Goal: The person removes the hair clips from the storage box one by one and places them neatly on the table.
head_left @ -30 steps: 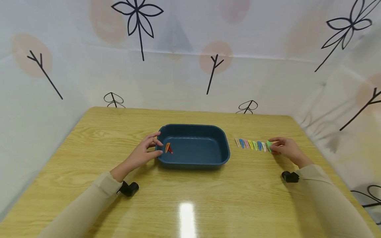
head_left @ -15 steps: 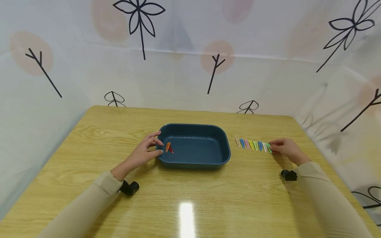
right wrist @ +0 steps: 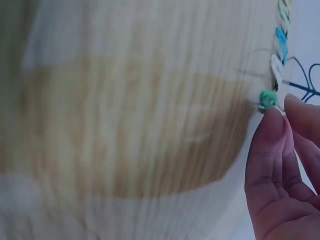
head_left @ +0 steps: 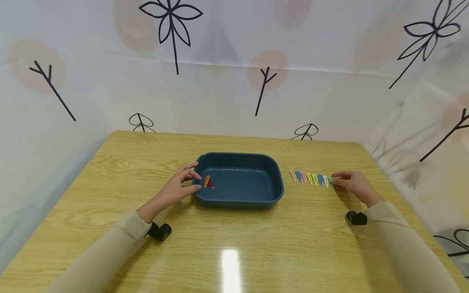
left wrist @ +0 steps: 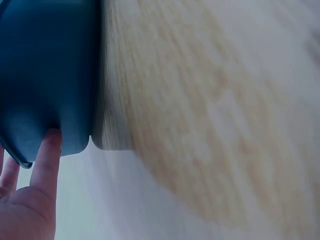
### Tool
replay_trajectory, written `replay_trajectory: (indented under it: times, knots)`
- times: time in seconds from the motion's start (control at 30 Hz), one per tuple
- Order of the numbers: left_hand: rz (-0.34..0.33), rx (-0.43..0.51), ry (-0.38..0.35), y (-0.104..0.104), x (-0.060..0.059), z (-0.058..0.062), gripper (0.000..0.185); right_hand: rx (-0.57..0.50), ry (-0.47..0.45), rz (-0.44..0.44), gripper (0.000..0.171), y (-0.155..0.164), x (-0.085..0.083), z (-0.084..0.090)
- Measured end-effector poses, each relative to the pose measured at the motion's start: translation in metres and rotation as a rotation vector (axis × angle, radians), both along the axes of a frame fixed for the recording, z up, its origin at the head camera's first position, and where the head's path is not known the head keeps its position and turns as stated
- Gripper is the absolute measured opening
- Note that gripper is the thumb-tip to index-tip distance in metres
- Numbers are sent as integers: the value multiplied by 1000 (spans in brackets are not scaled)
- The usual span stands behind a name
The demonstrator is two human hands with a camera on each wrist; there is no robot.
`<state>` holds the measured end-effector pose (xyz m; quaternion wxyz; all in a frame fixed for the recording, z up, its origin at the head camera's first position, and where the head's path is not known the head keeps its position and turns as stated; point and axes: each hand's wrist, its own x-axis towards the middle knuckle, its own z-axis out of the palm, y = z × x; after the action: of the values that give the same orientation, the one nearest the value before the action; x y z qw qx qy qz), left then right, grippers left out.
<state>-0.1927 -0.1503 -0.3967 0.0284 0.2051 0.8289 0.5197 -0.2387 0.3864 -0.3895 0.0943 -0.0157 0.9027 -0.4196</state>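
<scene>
A dark blue tray (head_left: 238, 155) sits mid-table with an orange hair clip (head_left: 207, 181) and a red one (head_left: 210, 185) lying at its left end. My left hand (head_left: 194, 181) rests with relaxed fingers against the tray's left wall; in the left wrist view one finger (left wrist: 47, 155) touches the tray (left wrist: 45, 75). To the right of the tray lies a row of coloured hair clips (head_left: 309, 178). My right hand (head_left: 335, 182) pinches the green clip (head_left: 331, 181) at the row's right end, down on the table. In the right wrist view the green clip (right wrist: 268, 99) sits at my fingertips (right wrist: 270, 125).
The wooden table (head_left: 234, 244) is walled by a white cloth printed with trees and flowers (head_left: 264, 85) at the back and both sides. Black wrist cameras (head_left: 159, 232) (head_left: 357, 217) sit under my sleeves. Light glares on the table's front.
My right hand has lowered the green clip from slightly raised down onto the table at the right end of the row. The left hand and the tray have stayed put.
</scene>
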Motion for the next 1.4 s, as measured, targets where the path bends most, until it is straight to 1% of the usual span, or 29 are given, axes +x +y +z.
replay_trajectory:
  times: [0.17,0.4,0.57,0.63,0.83,0.87,0.93,1.0,1.17,1.27,1.4]
  knots:
    - [-4,7,-2,-2,-1,-3,20,33,58,18,48,-5,5,6]
    - [-2,8,1,-4,0,-3,20,88,156,45,47,-16,9,21]
    - [5,2,-4,-2,2,-2,19,91,201,65,45,-28,11,31]
    - [9,2,-9,0,4,1,18,90,210,66,43,-32,12,34]
    - [10,-7,-18,7,18,24,17,86,213,59,42,-50,13,46]
    - [9,-9,-18,7,19,26,17,80,212,59,42,-53,13,48]
    - [8,-12,-17,8,19,26,17,69,209,61,42,-59,14,52]
    - [8,-9,-12,7,16,21,17,56,208,68,42,-65,15,55]
    - [7,2,-7,1,3,2,19,30,204,84,39,-79,15,62]
    - [2,5,1,0,0,-2,20,22,217,100,37,-86,13,67]
    - [-5,9,9,-1,-1,-3,20,-6,222,125,35,-97,10,73]
